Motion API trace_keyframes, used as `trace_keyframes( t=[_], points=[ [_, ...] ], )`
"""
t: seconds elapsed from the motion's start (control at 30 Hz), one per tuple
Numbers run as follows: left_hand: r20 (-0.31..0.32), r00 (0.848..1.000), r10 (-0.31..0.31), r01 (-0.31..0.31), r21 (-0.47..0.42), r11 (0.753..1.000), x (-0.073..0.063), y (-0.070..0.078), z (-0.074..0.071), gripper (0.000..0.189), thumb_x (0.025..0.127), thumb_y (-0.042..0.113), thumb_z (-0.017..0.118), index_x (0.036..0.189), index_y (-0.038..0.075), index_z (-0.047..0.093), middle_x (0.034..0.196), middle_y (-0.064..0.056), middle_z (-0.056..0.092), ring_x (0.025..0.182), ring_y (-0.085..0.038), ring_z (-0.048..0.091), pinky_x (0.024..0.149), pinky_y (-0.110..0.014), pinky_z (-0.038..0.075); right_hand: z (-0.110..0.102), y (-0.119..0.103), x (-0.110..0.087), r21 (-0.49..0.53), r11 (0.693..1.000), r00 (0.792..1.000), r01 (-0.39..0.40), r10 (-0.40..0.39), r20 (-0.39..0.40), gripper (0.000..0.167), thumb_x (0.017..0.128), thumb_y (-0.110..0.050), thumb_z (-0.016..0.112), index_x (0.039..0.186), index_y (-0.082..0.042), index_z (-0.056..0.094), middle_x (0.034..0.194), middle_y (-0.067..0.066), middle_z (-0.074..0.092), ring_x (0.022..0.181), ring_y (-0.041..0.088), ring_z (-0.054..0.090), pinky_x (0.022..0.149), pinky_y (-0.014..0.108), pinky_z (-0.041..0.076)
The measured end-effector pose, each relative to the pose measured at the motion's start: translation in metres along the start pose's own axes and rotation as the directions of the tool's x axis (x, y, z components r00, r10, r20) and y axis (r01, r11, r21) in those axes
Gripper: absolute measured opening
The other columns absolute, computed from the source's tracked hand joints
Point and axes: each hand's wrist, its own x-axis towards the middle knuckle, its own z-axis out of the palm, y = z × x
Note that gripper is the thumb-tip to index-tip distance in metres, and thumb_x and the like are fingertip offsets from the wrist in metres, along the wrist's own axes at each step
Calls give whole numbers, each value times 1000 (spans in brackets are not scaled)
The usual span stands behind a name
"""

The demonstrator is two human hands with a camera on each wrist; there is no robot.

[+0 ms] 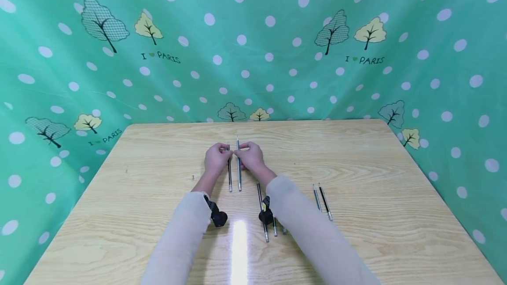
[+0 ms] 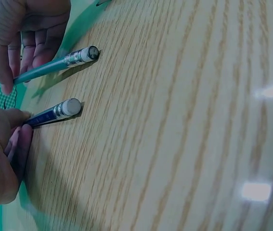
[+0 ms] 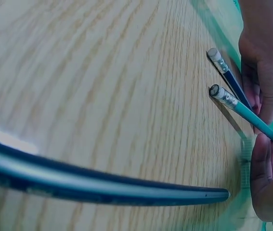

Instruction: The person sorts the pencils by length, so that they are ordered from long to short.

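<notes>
Far out on the wooden table, my left hand (image 1: 216, 158) pinches a dark blue pencil (image 1: 229, 177) near its far end. Its white eraser end (image 2: 71, 107) faces back toward me. Close beside it on the right, my right hand (image 1: 253, 156) holds a teal pencil (image 1: 239, 177) between thumb and fingers. That pencil's eraser (image 3: 215, 90) looks dark at the tip and also points toward me. The two pencils lie nearly parallel with a narrow gap between them. In the right wrist view, the left hand (image 3: 266, 62) is behind the right hand (image 3: 271, 178).
Several pencils (image 1: 259, 193) lie under and beside my right forearm, partly hidden by it. Farther right, a black pencil (image 1: 325, 201) lies beside a grey-blue pencil (image 1: 317, 198). A tiny speck (image 1: 192, 177) sits left of my left hand. A green dotted curtain (image 1: 253, 65) surrounds the table (image 1: 158, 214).
</notes>
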Motion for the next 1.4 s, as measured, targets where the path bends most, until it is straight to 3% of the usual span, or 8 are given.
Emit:
trace_keyframes(
  t=[0.5,0.93,1.13,1.3,1.4],
  points=[
    [17,1000,-5,6,-22,1000,0,0,0,31,87,22,64,114,8,61,97,-11,65,71,-16,63,61,-23,55,0,1,1,-59,998,1000,-6,5,-12,29,86,-23,68,112,-13,62,69,3,61,44,10,49,42,20,47],
    [-1,1000,-1,1,-18,1000,3,-2,1,29,85,21,65,112,9,63,94,-9,65,68,-15,62,59,-22,54,6,2,3,-141,989,999,35,-38,-13,28,86,-25,67,111,-11,62,67,1,59,45,9,49,40,18,42],
    [-4,1000,-3,3,-26,1000,2,-1,0,29,86,22,66,112,10,62,93,-8,64,69,-15,61,60,-23,55,4,1,3,-177,981,996,74,-80,-27,30,85,-24,68,110,-9,63,74,2,64,51,8,52,44,18,43],
    [4,1000,-10,10,-27,1000,2,-1,0,29,86,22,65,112,9,62,95,-10,64,70,-15,62,60,-23,56,4,2,3,-170,983,998,64,-68,-18,31,85,-25,68,112,-11,63,79,4,66,50,9,53,44,19,44],
    [5,1000,-6,7,-30,1000,1,-2,0,29,86,21,65,112,8,62,97,-11,65,72,-16,63,61,-23,56,4,3,2,-188,979,996,81,-88,-27,31,85,-26,69,111,-11,63,88,5,68,60,10,56,51,19,46]
  ],
)
